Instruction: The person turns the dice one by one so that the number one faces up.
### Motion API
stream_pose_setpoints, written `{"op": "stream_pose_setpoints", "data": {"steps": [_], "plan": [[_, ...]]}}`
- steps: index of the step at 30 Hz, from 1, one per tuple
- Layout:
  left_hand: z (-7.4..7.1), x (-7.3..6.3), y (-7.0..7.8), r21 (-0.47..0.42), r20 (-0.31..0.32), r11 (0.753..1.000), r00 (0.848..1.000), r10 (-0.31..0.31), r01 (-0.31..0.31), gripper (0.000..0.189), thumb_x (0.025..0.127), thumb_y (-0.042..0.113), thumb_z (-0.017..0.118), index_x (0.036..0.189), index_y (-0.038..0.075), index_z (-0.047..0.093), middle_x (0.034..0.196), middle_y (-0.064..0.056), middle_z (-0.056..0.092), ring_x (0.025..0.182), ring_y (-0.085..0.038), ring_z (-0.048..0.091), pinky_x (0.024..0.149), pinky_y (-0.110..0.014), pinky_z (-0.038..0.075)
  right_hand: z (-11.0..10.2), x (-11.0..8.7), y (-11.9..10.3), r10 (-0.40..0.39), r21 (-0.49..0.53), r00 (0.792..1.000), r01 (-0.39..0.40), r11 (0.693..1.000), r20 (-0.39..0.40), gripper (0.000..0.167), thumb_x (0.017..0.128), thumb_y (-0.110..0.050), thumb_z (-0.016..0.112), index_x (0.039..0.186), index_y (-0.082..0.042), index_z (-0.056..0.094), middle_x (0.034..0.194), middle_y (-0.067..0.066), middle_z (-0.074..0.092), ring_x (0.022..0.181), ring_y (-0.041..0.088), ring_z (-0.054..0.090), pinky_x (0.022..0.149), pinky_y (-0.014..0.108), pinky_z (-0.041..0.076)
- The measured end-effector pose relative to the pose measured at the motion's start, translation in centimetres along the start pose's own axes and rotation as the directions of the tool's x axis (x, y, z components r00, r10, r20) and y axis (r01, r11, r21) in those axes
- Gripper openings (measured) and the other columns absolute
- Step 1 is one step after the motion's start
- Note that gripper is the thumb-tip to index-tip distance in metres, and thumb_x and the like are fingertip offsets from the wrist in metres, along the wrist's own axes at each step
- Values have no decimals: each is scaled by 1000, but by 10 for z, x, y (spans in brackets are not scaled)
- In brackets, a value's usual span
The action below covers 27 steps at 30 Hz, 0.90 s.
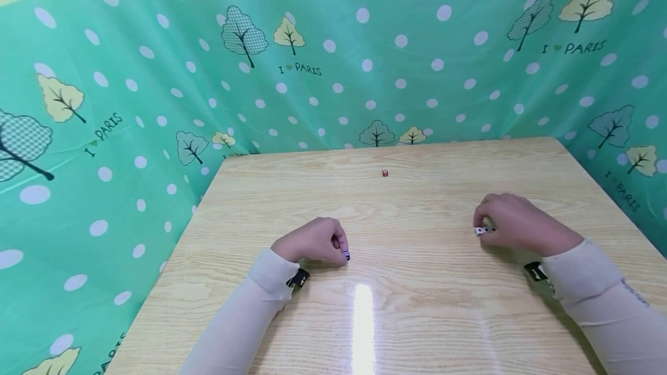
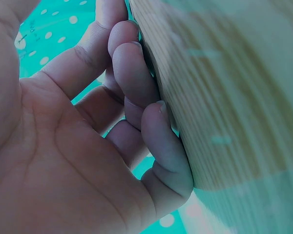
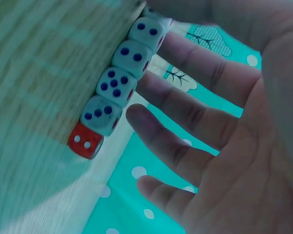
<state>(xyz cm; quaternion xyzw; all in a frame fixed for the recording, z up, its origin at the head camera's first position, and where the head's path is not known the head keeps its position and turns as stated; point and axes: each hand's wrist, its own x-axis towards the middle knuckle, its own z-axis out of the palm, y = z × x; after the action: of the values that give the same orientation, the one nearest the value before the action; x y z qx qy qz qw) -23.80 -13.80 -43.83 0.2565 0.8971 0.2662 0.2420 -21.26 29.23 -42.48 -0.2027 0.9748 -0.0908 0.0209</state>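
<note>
My left hand [image 1: 315, 240] is low over the table, left of the middle, and pinches a small dark blue die [image 1: 346, 255] with white dots between thumb and index finger. In the left wrist view its other fingers [image 2: 134, 73] curl close to the wood, and the die is hidden. Farther right, my right hand [image 1: 513, 224] pinches a white die [image 1: 479, 231] at the left end of a row. The right wrist view shows this row of several white dice [image 3: 116, 87] with a red die [image 3: 86, 141] at the near end. The remaining right fingers [image 3: 161, 131] spread loosely beside it.
A lone red die [image 1: 385, 173] sits near the back of the wooden table [image 1: 417, 305]. Behind and along the sides hangs a green dotted curtain [image 1: 292, 109] with printed trees. A bright light reflection [image 1: 363, 328] crosses the front of the tabletop.
</note>
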Motion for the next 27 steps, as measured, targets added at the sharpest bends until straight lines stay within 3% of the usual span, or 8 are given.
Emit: {"op": "stream_pose_setpoints", "data": {"steps": [2,6,12,21,27], "plan": [[0,0,0,2,-1,1000,1000,1,-1,10,77,16,83,78,21,74,73,6,67,65,-9,54,63,-27,48,0,1,-3,9,12,1000,-9,1000,10,13,79,-25,83,89,-21,75,97,0,67,83,18,57,76,45,50],[0,0,-1,2,-1,1000,1000,1,-1,10,77,17,83,79,22,74,74,6,67,66,-9,54,63,-27,48,3,3,-9,10,20,1000,-11,1000,17,33,76,-29,82,103,-11,76,104,6,67,87,21,62,78,47,54],[1,1,-1,5,-1,1000,1000,0,0,11,77,18,84,79,22,73,75,6,68,67,-9,55,64,-27,49,6,16,-18,4,-10,1000,-4,1000,24,41,80,-35,82,110,-8,74,106,8,67,87,20,62,78,47,55],[-2,0,0,2,-8,1000,1000,10,-10,10,77,17,83,79,22,74,74,6,67,66,-9,54,64,-27,48,9,79,-31,-4,49,1000,3,999,29,39,91,-35,76,116,-6,73,101,6,64,84,18,58,83,44,54],[-1,-1,0,-19,0,1000,1000,9,-9,11,77,16,83,79,21,74,74,5,67,66,-9,54,63,-27,48,19,123,-39,19,66,1000,-20,998,24,55,93,-35,72,133,2,63,122,21,62,106,36,63,99,55,51]]}}
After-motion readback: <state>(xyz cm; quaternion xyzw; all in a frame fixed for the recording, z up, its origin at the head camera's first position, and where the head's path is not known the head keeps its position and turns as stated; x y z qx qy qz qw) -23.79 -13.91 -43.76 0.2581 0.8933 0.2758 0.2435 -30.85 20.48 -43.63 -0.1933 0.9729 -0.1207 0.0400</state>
